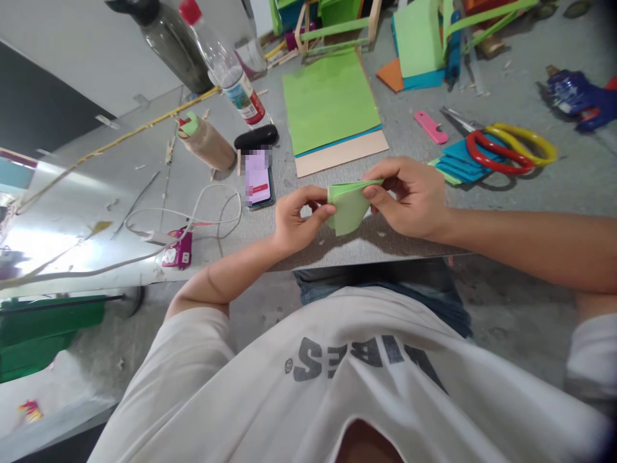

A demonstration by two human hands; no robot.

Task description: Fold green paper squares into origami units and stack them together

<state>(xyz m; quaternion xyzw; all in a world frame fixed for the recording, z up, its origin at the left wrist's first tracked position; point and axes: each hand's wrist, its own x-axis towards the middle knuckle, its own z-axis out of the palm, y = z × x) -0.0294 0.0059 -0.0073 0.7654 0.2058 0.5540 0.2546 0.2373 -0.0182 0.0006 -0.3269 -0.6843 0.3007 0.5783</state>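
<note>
A folded piece of light green paper (351,211) is held between both hands, just above the near edge of the table. My left hand (299,220) pinches its left end between thumb and fingers. At the upper right corner, the thumb and fingers of my right hand (409,198) are closed on the same paper. Its layers stand slightly apart along the top. Beyond the hands lies a stack of coloured sheets (332,103), green on top, with blue and pale peach edges showing below.
Right of the stack are a pink cutter (430,127), scissors (501,149) resting on blue paper pieces (460,161), and a blue glue gun (583,96). On the left are a phone (258,177), a plastic bottle (236,83), a tan bottle (206,143) and a white cable (193,222).
</note>
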